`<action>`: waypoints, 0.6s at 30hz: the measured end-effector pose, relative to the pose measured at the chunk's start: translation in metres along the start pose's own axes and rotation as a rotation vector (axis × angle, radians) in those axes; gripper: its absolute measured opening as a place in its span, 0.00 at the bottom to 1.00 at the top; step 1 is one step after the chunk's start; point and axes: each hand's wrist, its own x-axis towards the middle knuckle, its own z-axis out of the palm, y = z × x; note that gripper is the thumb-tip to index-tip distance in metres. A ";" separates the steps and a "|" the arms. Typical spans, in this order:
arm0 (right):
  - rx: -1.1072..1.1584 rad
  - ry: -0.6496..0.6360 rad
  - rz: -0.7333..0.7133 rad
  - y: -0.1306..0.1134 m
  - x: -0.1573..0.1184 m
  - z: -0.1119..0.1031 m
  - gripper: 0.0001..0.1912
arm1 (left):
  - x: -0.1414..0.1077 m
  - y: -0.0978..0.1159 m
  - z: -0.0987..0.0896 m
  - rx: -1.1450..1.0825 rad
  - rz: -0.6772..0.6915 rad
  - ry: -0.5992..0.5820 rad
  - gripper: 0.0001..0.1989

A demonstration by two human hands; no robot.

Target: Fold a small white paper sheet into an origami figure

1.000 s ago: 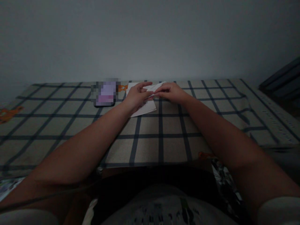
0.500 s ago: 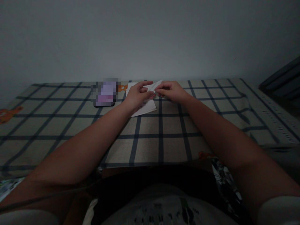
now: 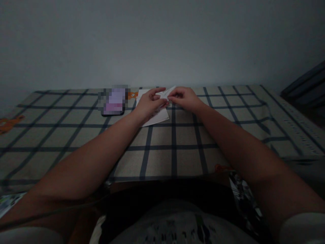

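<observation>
A small folded piece of white paper [image 3: 166,93] is between my two hands, near the back of the table. My left hand [image 3: 151,103] grips its left side, thumb against the paper and index finger stretched above it. From the right, my right hand [image 3: 184,97] pinches the paper's edge between thumb and fingertips. Under my left hand and wrist lie white sheets [image 3: 158,117], flat on the cloth and partly hidden by that hand. Fine folds in the small paper are too dim to make out.
A phone [image 3: 114,101] with a blurred, lit screen lies left of the sheets. The checked cloth [image 3: 162,159] covers the table, which meets a plain wall [image 3: 162,44] at the back. A dark slatted object [image 3: 304,84] stands at the far right.
My right hand has shifted very slightly, its fingers a little more closed at the paper's edge. The small paper's tip has risen slightly. My left hand stays nearly still.
</observation>
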 end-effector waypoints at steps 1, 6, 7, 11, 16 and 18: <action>0.001 0.003 -0.002 0.001 0.000 0.000 0.09 | 0.000 0.000 0.000 -0.001 0.003 -0.009 0.28; 0.142 0.036 0.018 0.007 0.001 0.006 0.12 | -0.001 0.000 0.000 0.005 0.001 -0.001 0.27; 0.185 0.042 0.027 0.008 0.001 0.007 0.14 | -0.001 0.000 0.001 -0.001 0.002 0.003 0.27; 0.267 0.051 0.067 0.005 0.001 0.009 0.15 | -0.002 0.002 0.003 -0.026 -0.009 0.002 0.29; 0.254 0.051 0.096 0.002 0.001 0.011 0.14 | 0.001 0.000 0.001 0.000 -0.024 0.022 0.37; 0.243 0.055 0.085 0.002 0.001 0.012 0.14 | 0.001 -0.001 0.001 0.011 -0.038 0.021 0.39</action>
